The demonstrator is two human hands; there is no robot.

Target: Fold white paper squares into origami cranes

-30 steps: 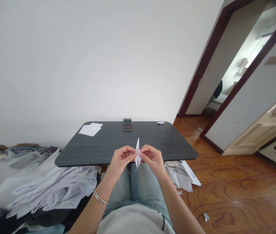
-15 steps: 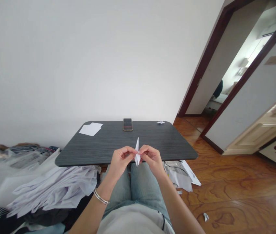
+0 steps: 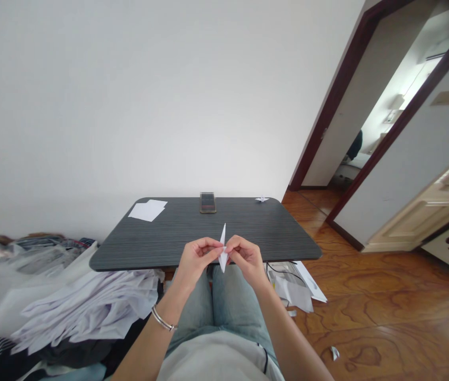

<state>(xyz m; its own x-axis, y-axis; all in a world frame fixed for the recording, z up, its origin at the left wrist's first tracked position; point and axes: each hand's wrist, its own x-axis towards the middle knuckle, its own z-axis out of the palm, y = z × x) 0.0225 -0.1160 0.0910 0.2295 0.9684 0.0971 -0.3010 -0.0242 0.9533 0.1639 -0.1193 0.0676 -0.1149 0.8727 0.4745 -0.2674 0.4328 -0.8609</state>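
Left hand [image 3: 199, 256], right hand [image 3: 245, 256] pinched closed on folded paper [image 3: 223, 258], equally near; long axis fore-aft, tips ahead of and behind grip.

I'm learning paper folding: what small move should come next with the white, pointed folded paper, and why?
Probably press the white, pointed folded paper near its middle: the bare left hand and bare right hand pinch it there from opposite sides.
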